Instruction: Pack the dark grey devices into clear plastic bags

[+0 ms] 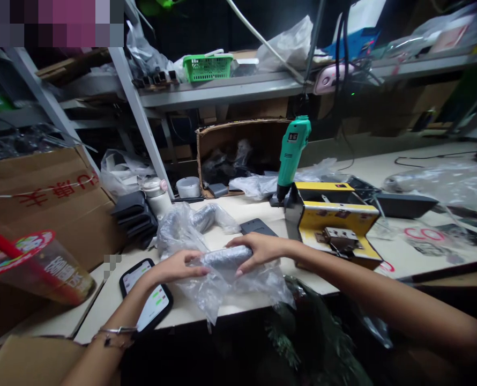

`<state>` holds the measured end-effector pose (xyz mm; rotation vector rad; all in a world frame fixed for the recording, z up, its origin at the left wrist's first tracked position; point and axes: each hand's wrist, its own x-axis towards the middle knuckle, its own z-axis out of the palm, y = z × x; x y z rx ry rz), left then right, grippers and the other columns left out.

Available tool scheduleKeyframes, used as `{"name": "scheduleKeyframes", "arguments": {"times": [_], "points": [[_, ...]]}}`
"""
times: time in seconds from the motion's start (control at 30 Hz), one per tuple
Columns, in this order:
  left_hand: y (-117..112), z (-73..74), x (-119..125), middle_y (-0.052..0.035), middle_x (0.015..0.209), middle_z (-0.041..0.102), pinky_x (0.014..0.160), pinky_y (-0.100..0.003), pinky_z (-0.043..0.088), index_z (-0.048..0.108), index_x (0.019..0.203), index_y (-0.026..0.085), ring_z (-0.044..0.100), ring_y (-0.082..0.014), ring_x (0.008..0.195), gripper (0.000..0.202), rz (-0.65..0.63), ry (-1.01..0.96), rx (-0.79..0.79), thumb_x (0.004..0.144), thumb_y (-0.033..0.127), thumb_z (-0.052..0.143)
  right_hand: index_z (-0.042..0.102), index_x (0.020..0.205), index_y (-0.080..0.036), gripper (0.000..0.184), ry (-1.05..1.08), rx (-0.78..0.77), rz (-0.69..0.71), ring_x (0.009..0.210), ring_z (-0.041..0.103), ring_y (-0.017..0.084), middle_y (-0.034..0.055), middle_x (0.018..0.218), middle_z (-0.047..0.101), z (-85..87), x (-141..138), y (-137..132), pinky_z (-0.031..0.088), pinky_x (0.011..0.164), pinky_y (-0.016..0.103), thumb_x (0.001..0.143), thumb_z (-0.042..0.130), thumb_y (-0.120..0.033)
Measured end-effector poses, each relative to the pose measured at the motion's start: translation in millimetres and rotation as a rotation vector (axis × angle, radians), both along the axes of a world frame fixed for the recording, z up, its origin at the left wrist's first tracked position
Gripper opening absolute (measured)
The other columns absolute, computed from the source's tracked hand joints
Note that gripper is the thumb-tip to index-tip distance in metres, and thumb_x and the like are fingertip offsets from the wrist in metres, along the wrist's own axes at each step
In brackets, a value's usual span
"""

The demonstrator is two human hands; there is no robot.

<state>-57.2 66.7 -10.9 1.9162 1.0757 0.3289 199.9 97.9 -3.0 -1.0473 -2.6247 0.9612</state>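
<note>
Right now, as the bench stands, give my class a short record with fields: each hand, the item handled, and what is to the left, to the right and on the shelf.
Left hand: at the package's left end
Right hand: thumb in front, fingers over the package
Item handled: silvery package in clear plastic; contents hidden
Left: phone, screen lit; drink cup with red straw
Right: yellow fixture; teal power tool, tip down
Shelf: green basket

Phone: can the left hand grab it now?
Probably yes: the phone lies close by, partly behind the left forearm in view; the left hand would just have to leave the packet and draw back.
</note>
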Motion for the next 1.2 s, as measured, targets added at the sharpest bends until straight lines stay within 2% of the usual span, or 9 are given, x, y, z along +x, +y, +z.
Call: {"name": "scheduleKeyframes", "arguments": {"times": [0.1, 0.23, 0.37, 0.43, 0.6, 0.83, 1.03, 1.13, 1.2], "points": [[4.7, 7.8, -14.1, -0.0054, 0.12, 0.058, 0.094, -0.032, 0.039, 0.055, 0.119, 0.021, 0.052, -0.0218, 0.111, 0.057, 0.089, -0.011, 0.088, 0.067, 0.041, 0.068, 0.052, 0.121, -0.015, 0.068, 0.077, 0.237, 0.028, 0.105, 0.054, 0.024, 0.0107, 0.119, 0.056, 16.2, -5.0, -9.2, 0.041, 0.088, 0.03, 0.065, 0.071, -0.047], [0.5, 22.9, -15.6, -0.009, 0.108, 0.065, 0.096, -0.037, 0.037, 0.064, 0.103, 0.016, 0.056, -0.0245, 0.103, 0.036, 0.281, 0.001, 0.336, 0.072, 0.034, 0.063, 0.057, 0.114, -0.013, 0.041, 0.017, 0.394, 0.139, 0.091, 0.06, 0.021, 0.0099, 0.105, 0.064, 17.9, -18.0, -22.4, 0.043, 0.075, 0.027, 0.076, 0.063, -0.026], [-21.9, 30.1, 20.8, -0.0088, 0.113, 0.061, 0.097, -0.036, 0.035, 0.061, 0.108, 0.016, 0.053, -0.0222, 0.107, 0.035, 0.45, -0.021, 0.601, 0.083, 0.035, 0.045, 0.056, 0.112, -0.013, 0.041, -0.079, 0.463, 0.086, 0.081, 0.061, 0.021, 0.0098, 0.096, 0.065, 0.2, -29.3, -26.2, 0.039, 0.064, 0.026, 0.072, 0.062, -0.019], [-33.2, 27.7, 44.3, -0.0094, 0.111, 0.062, 0.092, -0.034, 0.04, 0.058, 0.111, 0.015, 0.056, -0.0223, 0.102, 0.039, 0.343, 0.076, 0.657, 0.082, 0.036, 0.047, 0.058, 0.104, -0.012, 0.035, -0.079, 0.467, 0.057, 0.08, 0.061, 0.022, 0.0098, 0.093, 0.065, -6.4, -32.4, -24.5, 0.038, 0.062, 0.025, 0.07, 0.062, -0.018], [-40.8, 15.0, 70.9, -0.0157, 0.122, 0.055, 0.095, -0.042, 0.038, 0.045, 0.127, 0.01, 0.051, -0.029, 0.111, 0.052, 0.246, 0.266, 0.587, 0.076, 0.024, 0.047, 0.062, 0.096, -0.01, 0.029, -0.046, 0.459, 0.017, 0.078, 0.061, 0.022, 0.012, 0.091, 0.067, -9.9, -34.3, -17.8, 0.037, 0.061, 0.024, 0.067, 0.061, -0.016], [-32.3, 7.2, 53.7, -0.0201, 0.128, 0.048, 0.094, -0.048, 0.035, 0.032, 0.135, 0.009, 0.045, -0.0347, 0.116, 0.068, 0.245, 0.325, 0.414, 0.074, 0.028, 0.055, 0.063, 0.102, -0.014, 0.041, 0.036, 0.43, 0.03, 0.067, 0.058, 0.017, 0.0067, 0.082, 0.068, -11.3, -32.7, -9.7, 0.032, 0.056, 0.022, 0.062, 0.07, -0.021], [-18.3, 12.7, 27.6, -0.0096, 0.122, 0.055, 0.094, -0.034, 0.037, 0.046, 0.124, 0.015, 0.051, -0.026, 0.109, 0.061, 0.08, 0.185, 0.204, 0.069, 0.034, 0.065, 0.063, 0.1, -0.014, 0.04, 0.032, 0.375, 0.027, 0.065, 0.055, 0.014, 0.0043, 0.079, 0.065, -9.5, -31.6, -7.6, 0.03, 0.056, 0.021, 0.065, 0.072, -0.032], [-16.0, 14.8, 17.6, -0.0043, 0.113, 0.061, 0.086, -0.029, 0.042, 0.051, 0.119, 0.018, 0.056, -0.0217, 0.099, 0.052, -0.012, 0.097, 0.08, 0.075, 0.044, 0.059, 0.061, 0.096, -0.014, 0.035, -0.007, 0.372, 0.035, 0.065, 0.054, 0.014, 0.004, 0.077, 0.064, -7.1, -31.4, -10.8, 0.029, 0.056, 0.021, 0.068, 0.069, -0.033], [-16.6, 14.4, 12.5, -0.0044, 0.118, 0.058, 0.091, -0.029, 0.039, 0.047, 0.124, 0.02, 0.052, -0.0211, 0.106, 0.051, -0.047, 0.048, 0.022, 0.08, 0.046, 0.052, 0.059, 0.096, -0.014, 0.032, -0.059, 0.395, 0.035, 0.065, 0.053, 0.014, 0.0039, 0.077, 0.063, -5.9, -32.0, -14.4, 0.028, 0.055, 0.021, 0.069, 0.067, -0.03]]}}
